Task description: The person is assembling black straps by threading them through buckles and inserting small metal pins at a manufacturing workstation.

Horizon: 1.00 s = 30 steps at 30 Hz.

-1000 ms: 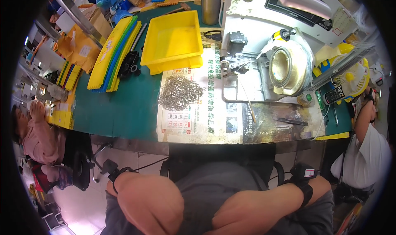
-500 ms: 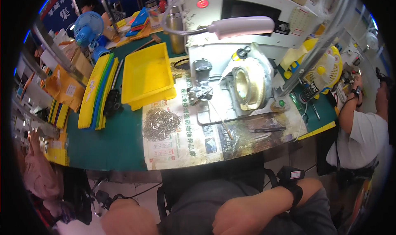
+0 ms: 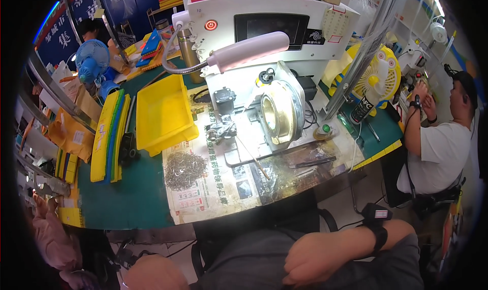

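Note:
Over my lap at the lower edge, my left hand (image 3: 155,273) is smeared by motion, and its fingers cannot be made out. My right hand (image 3: 312,258) lies on the grey cloth over my thigh, with its fingers curled under and nothing seen in them. A black strap with a small box (image 3: 377,213) is around the right wrist. Both hands are below the table edge, apart from everything on it. Nearest on the table are a heap of small thin metal pieces (image 3: 185,170) on a printed paper sheet (image 3: 223,208) and dark tweezers (image 3: 312,162).
A yellow tray (image 3: 165,114) stands beside a lit machine with a round ring-shaped part (image 3: 277,114). A lamp (image 3: 249,51) hangs over it. Yellow and blue trays (image 3: 109,137) lean at left. A yellow fan (image 3: 373,79) stands at right. Another person (image 3: 439,132) sits farther right.
My view has turned, so the table and machine sit farther left in the picture. My right hand shows farther right and more side-on, still on my lap. Nothing on the table has visibly moved.

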Motion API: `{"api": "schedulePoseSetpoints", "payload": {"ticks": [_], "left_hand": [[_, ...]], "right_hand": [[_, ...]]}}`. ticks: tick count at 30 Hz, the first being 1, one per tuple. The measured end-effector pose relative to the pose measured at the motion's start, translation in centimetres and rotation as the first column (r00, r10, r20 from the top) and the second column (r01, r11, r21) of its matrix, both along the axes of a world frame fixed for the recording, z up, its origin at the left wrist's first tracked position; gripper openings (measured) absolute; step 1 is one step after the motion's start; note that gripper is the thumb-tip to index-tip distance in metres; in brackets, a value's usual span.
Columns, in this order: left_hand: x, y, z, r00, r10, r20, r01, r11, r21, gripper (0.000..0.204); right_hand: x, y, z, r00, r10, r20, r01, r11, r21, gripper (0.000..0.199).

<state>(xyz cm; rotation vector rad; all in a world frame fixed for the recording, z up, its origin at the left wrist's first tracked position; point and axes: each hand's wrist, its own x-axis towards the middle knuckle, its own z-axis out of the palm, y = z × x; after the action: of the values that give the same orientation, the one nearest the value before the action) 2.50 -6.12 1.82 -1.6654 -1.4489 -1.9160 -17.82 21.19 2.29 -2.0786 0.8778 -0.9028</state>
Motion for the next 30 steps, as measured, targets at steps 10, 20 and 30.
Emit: {"api": "schedulePoseSetpoints", "payload": {"ticks": [10, 20, 30], "left_hand": [[-2.6, 4.3, -4.2, 0.643, 0.543, 0.54, -0.71, 0.686, 0.155, 0.032], [-2.0, 4.0, -4.2, 0.669, 0.382, 0.637, -0.548, 0.833, 0.075, 0.029], [-1.7, 8.2, -3.6, 0.311, -0.185, 0.932, -0.531, 0.78, 0.332, 0.014]], "right_hand": [[-3.5, -2.3, -3.3, 0.927, -0.365, -0.085, 0.354, 0.928, -0.116, 0.016], [-3.5, -1.3, -3.9, 0.905, -0.4, -0.146, 0.382, 0.914, -0.137, 0.021], [-1.7, -0.6, -4.1, 0.92, -0.385, -0.073, 0.377, 0.92, -0.105, 0.022]]}}
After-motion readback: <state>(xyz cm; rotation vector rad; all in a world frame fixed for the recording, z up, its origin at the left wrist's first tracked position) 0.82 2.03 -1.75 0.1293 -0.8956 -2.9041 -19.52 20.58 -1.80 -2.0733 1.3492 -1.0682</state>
